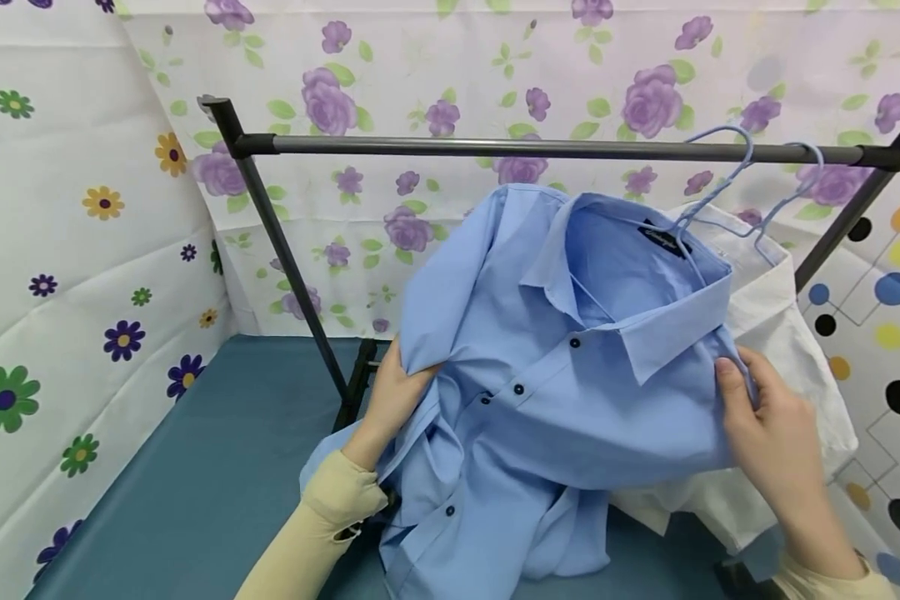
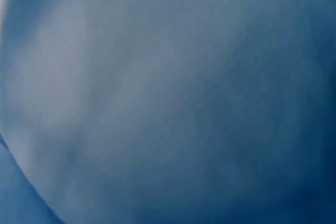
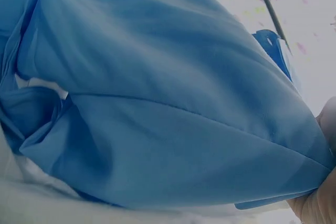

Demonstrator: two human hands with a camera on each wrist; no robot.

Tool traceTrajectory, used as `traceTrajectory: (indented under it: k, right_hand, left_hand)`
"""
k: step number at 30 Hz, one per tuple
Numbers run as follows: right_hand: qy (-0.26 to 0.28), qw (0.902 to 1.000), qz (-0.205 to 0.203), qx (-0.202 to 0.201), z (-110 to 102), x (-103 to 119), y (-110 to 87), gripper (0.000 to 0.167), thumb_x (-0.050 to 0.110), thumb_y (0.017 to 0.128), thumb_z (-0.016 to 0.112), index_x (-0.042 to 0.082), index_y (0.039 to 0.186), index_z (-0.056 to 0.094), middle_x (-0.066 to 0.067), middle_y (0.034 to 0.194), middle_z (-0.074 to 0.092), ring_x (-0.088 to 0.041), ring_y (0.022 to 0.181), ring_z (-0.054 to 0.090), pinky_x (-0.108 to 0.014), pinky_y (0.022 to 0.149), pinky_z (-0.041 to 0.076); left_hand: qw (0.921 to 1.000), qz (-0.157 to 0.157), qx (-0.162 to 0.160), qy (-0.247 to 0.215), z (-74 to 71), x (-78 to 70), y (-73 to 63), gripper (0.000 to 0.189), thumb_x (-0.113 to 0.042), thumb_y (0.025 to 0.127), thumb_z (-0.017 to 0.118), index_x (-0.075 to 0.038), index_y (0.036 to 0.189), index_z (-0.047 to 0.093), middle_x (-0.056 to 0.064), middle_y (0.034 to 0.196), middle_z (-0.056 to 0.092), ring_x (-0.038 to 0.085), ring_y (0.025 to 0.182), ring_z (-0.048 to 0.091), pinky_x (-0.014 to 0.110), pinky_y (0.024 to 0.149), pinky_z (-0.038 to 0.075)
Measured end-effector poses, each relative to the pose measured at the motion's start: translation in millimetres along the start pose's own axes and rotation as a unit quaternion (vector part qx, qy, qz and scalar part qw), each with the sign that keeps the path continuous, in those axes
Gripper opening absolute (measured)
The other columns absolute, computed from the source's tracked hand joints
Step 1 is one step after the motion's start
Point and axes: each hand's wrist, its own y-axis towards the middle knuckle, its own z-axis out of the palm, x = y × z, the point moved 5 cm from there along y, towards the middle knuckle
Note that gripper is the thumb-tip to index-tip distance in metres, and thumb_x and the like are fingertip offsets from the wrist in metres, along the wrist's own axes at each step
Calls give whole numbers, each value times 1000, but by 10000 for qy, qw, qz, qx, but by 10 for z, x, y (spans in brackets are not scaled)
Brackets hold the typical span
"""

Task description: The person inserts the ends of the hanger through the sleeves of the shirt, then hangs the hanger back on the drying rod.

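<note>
A light blue button-up shirt [image 1: 645, 400] with dark buttons hangs on a blue wire hanger [image 1: 701, 204], whose hook goes up over the rail. My left hand [image 1: 393, 396] grips the shirt at its left side in the head view, by the sleeve; most of its fingers are hidden in the cloth. On the other side my right hand [image 1: 776, 429] pinches the shirt below the collar, thumb in front. Blurred shirt cloth [image 2: 168, 98] fills the left wrist view. In the right wrist view, part of my right hand [image 3: 323, 182] holds a corner of the stretched fabric.
A black metal rack with a horizontal rail [image 1: 450, 147] stands on a teal surface [image 1: 217, 467]. Behind the shirt, at the right, a white garment [image 1: 787, 358] hangs on a second blue hanger [image 1: 795, 187]. Flowered curtains [image 1: 390, 75] surround the rack.
</note>
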Motion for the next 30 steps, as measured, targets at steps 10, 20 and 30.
traceTrajectory:
  k: [10, 20, 30]
  right_hand:
    - [-260, 9988, 405, 68, -27, -208, 43, 33, 20, 105, 53, -1, 129, 63, -36, 104, 65, -56, 90, 60, -60, 75, 41]
    - [-761, 9951, 631, -81, -214, -444, 117, 37, 17, 105, 49, -5, 134, 60, -42, 111, 60, -66, 103, 52, -72, 88, 37]
    - [-1352, 9842, 1141, -5, -466, -689, 141, 43, 19, 107, 43, -5, 140, 53, -43, 117, 55, -64, 104, 52, -71, 86, 38]
  left_hand:
    - [9977, -272, 521, 331, 406, 160, 234, 67, -23, 96, 70, -13, 154, 39, 16, 149, 49, 35, 134, 48, 51, 111, 37]
    - [9852, -346, 1467, 813, 862, 206, 339, 72, -32, 94, 69, -10, 154, 35, 19, 143, 52, 36, 129, 53, 50, 106, 42]
    - [9617, -532, 2612, 631, 1240, 131, 259, 88, -42, 88, 76, -13, 157, 29, 14, 146, 51, 30, 129, 53, 45, 106, 42]
